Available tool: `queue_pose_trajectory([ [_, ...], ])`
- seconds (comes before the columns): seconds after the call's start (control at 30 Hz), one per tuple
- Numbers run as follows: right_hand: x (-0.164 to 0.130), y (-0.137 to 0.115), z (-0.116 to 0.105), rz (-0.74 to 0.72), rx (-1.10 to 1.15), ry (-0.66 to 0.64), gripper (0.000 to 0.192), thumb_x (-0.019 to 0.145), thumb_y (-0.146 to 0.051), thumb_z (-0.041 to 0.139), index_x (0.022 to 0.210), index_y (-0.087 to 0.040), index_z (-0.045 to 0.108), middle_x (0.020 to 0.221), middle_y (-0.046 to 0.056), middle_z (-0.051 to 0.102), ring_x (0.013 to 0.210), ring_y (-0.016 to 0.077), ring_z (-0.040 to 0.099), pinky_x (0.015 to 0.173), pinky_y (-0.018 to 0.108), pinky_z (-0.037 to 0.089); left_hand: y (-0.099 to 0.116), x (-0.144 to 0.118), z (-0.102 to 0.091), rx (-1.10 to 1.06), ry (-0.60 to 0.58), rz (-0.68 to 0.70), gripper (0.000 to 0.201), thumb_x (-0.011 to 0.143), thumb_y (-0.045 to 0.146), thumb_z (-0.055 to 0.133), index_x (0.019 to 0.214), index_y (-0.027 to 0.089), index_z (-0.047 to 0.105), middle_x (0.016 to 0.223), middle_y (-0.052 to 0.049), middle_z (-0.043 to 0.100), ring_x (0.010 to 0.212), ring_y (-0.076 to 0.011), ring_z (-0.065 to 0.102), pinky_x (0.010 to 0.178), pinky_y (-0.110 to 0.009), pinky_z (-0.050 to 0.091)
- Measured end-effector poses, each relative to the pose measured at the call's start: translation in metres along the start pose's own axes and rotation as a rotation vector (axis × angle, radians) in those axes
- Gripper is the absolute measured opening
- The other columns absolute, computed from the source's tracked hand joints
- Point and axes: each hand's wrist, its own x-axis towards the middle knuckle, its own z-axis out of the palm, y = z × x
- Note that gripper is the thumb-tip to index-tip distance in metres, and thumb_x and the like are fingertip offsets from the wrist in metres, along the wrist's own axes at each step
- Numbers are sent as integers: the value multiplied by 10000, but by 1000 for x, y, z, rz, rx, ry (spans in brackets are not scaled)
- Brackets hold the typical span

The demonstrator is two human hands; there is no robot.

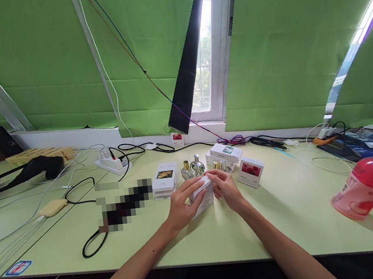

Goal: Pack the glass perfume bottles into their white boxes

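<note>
- Left hand (180, 204) and right hand (225, 187): both grips closed on small white box (203, 196), resting on worktop (281, 218).
- Box appears unopened; perfume bottles (192, 167) stand just behind, unboxed.

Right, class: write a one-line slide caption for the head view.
Both hands, left and right, hold a small white box over a green table.

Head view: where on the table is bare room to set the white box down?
Bare table lies between the right hand and the pink bottle, and along the near edge. Behind the white box it is crowded: perfume bottles, cartons. Cables clutter the left.
</note>
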Motion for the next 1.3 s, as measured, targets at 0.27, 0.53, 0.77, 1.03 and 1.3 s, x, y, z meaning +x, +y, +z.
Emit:
queue_pose_trajectory([
  [0.27,0,1,0,-10,-24,14,362,737,-483,789,877,-154,733,452,-93,463,329,39,270,310,205,283,-3,-2,1,17,9,11,254,929,170,663,1146,267,752,1194,-76,763,1067,-218,748,894,-372,646],
  [0.53,1,2,0,-20,-40,20,353,741,-481,782,877,-158,741,481,-82,486,341,43,282,313,210,298,-3,-3,1,22,2,6,248,938,187,652,1145,274,757,1203,-78,761,1061,-223,751,877,-374,653],
  [0.77,1,2,0,-37,-59,23,342,744,-483,773,864,-164,738,544,-63,540,337,36,299,307,211,303,-4,-5,1,37,2,9,269,935,172,657,1165,276,749,1223,-82,752,1075,-217,747,885,-364,649],
  [1.03,-1,1,1,-86,-131,15,326,781,-497,739,858,-180,723,541,-57,549,331,57,347,313,224,305,-5,-7,2,93,10,28,257,952,185,634,1164,279,744,1216,-83,744,1063,-214,743,865,-354,644],
  [1.3,0,3,2,-119,-223,41,342,810,-523,683,883,-194,740,615,-17,615,323,75,376,308,244,275,-6,-9,2,136,-1,27,291,949,166,622,1196,283,721,1182,-84,709,1058,-204,719,868,-352,627],
])
